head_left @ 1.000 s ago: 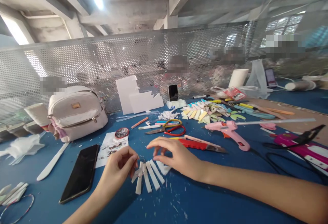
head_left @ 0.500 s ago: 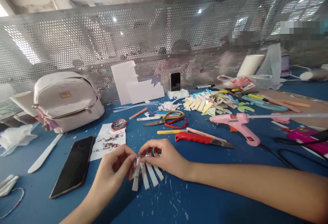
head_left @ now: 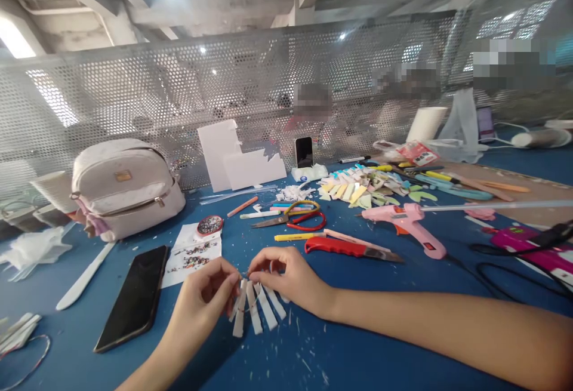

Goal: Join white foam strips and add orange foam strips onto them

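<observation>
My left hand and my right hand meet over the blue table, both pinched at the top of a fan of white foam strips. The strips spread out below my fingertips and rest on the table. The tiny thing pinched between the fingertips is too small to name. A red utility knife lies just beyond my right hand. A black phone lies left of my left hand.
Scissors, a pink glue gun, coloured paper scraps, a beige backpack, white foam boards, a standing phone and black cables crowd the table. A perforated metal screen runs behind; people sit beyond it.
My right hand has come left from resting over the strips to pinch at their top beside my left fingertips. The camera tilted down and back up.
</observation>
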Tool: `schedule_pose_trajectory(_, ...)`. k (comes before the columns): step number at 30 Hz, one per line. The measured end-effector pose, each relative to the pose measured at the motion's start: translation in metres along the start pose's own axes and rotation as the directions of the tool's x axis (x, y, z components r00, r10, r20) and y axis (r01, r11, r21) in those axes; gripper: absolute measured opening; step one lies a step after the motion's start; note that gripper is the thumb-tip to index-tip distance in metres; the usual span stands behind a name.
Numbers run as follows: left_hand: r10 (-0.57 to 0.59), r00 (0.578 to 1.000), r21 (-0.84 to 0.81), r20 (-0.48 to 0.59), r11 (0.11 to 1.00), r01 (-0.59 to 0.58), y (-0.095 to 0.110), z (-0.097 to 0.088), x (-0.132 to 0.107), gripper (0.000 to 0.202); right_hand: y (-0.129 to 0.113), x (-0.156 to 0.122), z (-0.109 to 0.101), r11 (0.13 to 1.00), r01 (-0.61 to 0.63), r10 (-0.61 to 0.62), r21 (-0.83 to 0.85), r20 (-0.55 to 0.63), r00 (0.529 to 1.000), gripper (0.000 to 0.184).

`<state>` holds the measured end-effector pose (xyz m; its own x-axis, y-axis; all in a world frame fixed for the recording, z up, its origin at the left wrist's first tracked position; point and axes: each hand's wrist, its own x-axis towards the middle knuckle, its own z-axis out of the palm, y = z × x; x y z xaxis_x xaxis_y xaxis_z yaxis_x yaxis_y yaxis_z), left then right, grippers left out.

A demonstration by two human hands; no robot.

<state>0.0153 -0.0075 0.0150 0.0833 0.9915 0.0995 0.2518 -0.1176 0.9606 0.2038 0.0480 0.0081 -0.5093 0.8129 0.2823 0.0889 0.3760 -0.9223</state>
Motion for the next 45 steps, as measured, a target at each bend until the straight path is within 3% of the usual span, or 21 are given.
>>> schedule_pose_trajectory(45,0.023,0.992,0.183,0.124,0.982,-0.045,-0.010,-0.005,0.000,0.032,0.008,0.000,0.000,0.999,0.033,-0.033,0.009,-0.016,0.999,0.008)
